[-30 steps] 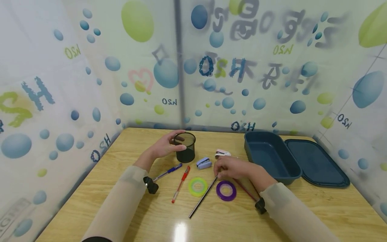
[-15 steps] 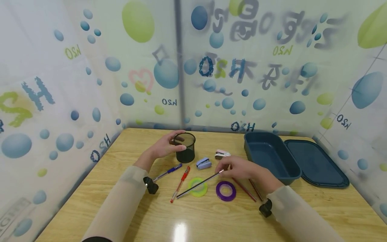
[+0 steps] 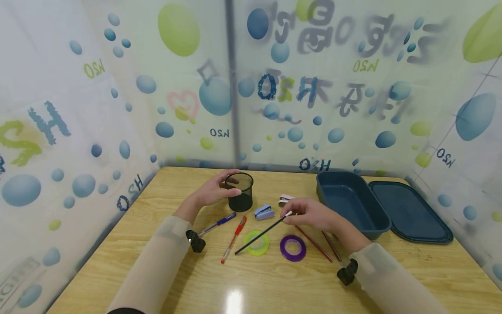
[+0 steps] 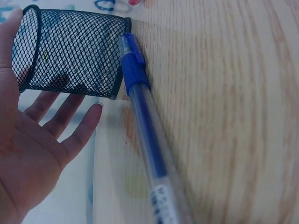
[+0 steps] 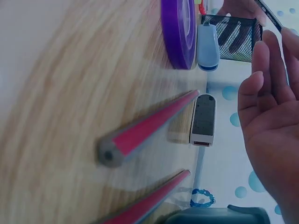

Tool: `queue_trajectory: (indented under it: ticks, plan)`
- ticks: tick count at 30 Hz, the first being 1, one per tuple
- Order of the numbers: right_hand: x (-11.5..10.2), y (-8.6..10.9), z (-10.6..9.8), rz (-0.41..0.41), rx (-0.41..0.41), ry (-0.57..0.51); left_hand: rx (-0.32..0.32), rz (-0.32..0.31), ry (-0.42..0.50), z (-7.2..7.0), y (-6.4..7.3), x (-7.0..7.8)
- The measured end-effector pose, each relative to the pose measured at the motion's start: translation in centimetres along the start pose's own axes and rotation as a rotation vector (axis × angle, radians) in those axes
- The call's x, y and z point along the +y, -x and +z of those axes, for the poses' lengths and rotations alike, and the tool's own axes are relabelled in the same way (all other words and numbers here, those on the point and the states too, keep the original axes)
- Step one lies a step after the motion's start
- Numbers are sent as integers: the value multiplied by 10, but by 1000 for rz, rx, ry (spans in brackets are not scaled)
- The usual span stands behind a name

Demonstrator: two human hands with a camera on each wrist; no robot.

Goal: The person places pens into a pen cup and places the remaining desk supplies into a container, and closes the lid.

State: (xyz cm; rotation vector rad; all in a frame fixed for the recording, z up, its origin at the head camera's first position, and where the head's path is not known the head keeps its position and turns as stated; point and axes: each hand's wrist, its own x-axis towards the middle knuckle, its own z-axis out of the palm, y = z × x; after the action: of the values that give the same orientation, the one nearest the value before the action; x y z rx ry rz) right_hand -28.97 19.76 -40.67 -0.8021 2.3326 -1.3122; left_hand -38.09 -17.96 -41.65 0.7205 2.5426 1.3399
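Observation:
My left hand (image 3: 209,189) holds a black mesh pen cup (image 3: 241,201) by its rim, thumb on the near side and other fingers behind it. The cup stands upright near the back of the table. Between the thumb and fingertips of my right hand (image 3: 311,214), a dark pencil (image 3: 260,234) is pinched near its white-tipped end. Its other end slants down to the left, overlapping a yellow-green tape roll (image 3: 256,253) in the head view. In the left wrist view, a blue gel pen (image 4: 147,121) lies just beside the cup's base.
A red pen (image 3: 236,235), a purple tape roll (image 3: 293,258), a lavender stapler (image 3: 264,213) and a pinkish-white stapler (image 3: 284,199) lie around the middle. Two red-and-dark pencils (image 3: 315,245) lie below my right wrist. A blue bin (image 3: 382,226) and its lid (image 3: 415,213) stand right.
My right hand has risen slightly with the pencil. The pencil's lower end has swung left and up, across the yellow-green tape. The left hand and cup have stayed in place.

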Motion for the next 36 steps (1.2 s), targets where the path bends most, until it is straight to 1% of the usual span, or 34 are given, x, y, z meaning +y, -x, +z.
queue_trajectory:
  ticks: [4, 6, 11, 14, 17, 23, 29, 31, 36]
  plan:
    - [-1, 2, 2, 14, 35, -75, 5, -3, -6, 0, 0, 0]
    - [-2, 3, 3, 5, 54, -100, 5, -4, -4, 1, 0, 1]
    - [-6, 4, 5, -67, 88, -142, -6, -3, 28, 1, 1, 2]
    - [-9, 4, 5, -84, 120, -153, -12, -2, 50, 1, 0, 3]
    - [-14, 4, 5, -95, 166, -148, -11, 2, 49, 1, 0, 1]
    - [-27, 5, -3, -154, 236, -166, -8, 6, 45, 1, 0, 1]
    - [-39, 0, -12, -194, 352, -166, -12, 17, 44, 1, 0, 1]
    - [-42, -2, -15, -207, 396, -182, -13, 22, 37, 0, 0, 0]
    - [-51, -8, -21, -222, 508, -196, -14, 22, 29, 0, 0, -1]
